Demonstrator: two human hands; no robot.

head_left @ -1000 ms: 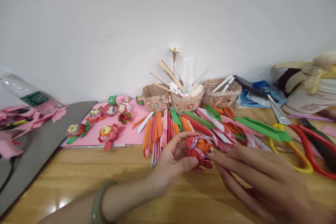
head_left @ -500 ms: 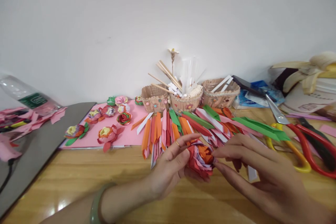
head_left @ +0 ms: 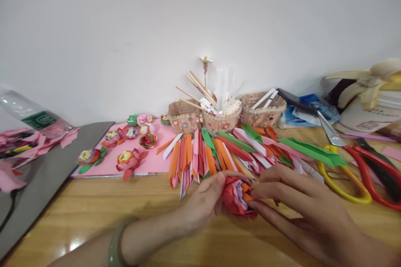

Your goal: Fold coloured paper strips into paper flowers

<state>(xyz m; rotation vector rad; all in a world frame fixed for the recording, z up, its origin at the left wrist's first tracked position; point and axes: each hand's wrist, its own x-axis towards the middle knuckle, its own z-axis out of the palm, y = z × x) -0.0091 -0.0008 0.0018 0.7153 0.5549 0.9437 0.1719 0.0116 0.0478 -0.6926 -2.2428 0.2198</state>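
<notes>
A folded paper flower (head_left: 233,196), red outside with lilac and orange petals within, is held over the wooden table. My left hand (head_left: 205,200) grips it from the left, thumb on top and the other fingers mostly hidden behind it. The thumb and forefinger of my right hand (head_left: 300,208) pinch the orange petals at the flower's right side. Just beyond my hands lie many folded paper strips (head_left: 189,154) in orange, pink, red, white and green, spread like a fan.
Several finished paper flowers (head_left: 128,160) rest on pink paper (head_left: 105,167) at left. Small baskets (head_left: 184,119) with sticks stand against the wall. Red-handled scissors (head_left: 347,150) and yellow-handled scissors (head_left: 360,194) lie at right. A plastic bottle (head_left: 37,112) lies far left.
The flower has turned and tilted so more of its red outer petals show. Both hands have shifted slightly, the right fingers now pinching at the orange centre.
</notes>
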